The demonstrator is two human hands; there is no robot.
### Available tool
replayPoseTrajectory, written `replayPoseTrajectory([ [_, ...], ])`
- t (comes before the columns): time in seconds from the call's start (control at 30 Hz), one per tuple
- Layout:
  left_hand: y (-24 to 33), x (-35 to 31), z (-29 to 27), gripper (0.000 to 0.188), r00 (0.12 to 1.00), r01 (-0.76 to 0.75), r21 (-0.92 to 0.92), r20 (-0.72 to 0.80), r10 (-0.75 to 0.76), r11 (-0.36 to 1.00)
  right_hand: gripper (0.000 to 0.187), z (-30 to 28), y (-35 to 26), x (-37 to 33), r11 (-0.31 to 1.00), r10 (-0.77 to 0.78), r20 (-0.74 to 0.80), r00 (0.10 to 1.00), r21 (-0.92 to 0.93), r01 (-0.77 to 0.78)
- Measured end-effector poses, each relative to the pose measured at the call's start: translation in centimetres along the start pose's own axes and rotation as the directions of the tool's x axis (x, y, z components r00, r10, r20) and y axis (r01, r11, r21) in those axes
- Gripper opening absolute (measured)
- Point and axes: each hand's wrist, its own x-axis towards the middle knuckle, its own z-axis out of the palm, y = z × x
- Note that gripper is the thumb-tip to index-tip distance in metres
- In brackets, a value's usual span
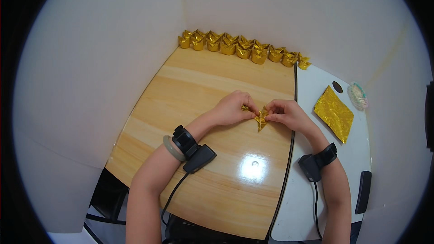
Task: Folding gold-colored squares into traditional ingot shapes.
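Both hands pinch a small gold foil paper piece (261,118) just above the middle of the wooden tabletop (203,81): left hand (233,107) and right hand (285,113) each closed on it. Folded gold ingots (242,47) line the far edge; a stack of gold sheets (333,113) lies right.

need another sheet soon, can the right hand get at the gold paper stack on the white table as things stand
Probably yes: the stack of gold sheets lies just right of the right hand, nothing between them, though that hand is now pinching the folded gold piece.
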Motion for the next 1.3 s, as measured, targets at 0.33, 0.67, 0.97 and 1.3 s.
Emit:
replayPoseTrajectory([
  [0.33,1.1,0.6,-0.2,0.016,0.978,0.206,-0.1,-0.008,-0.208,0.973,0.014,1.1,-0.4,0.1,0.992,-0.071,-0.126,0.99,-0.116,0.056],
  [0.67,1.6,0.7,-0.2,0.013,0.901,0.43,0.111,-0.112,-0.418,0.896,0.011,1.9,-1.2,0.0,0.855,-0.345,-0.133,0.929,-0.452,0.253],
  [0.97,2.5,-0.2,-1.8,0.033,0.964,0.24,0.13,0.088,-0.253,0.962,0.025,1.7,-1.8,-0.5,0.854,-0.255,-0.109,0.961,-0.491,0.171],
  [1.3,1.5,-0.1,-1.6,0.021,0.99,0.14,0.232,-0.024,-0.138,0.962,0.036,1.7,-1.6,-0.6,0.909,-0.17,-0.142,0.975,-0.404,0.099],
])
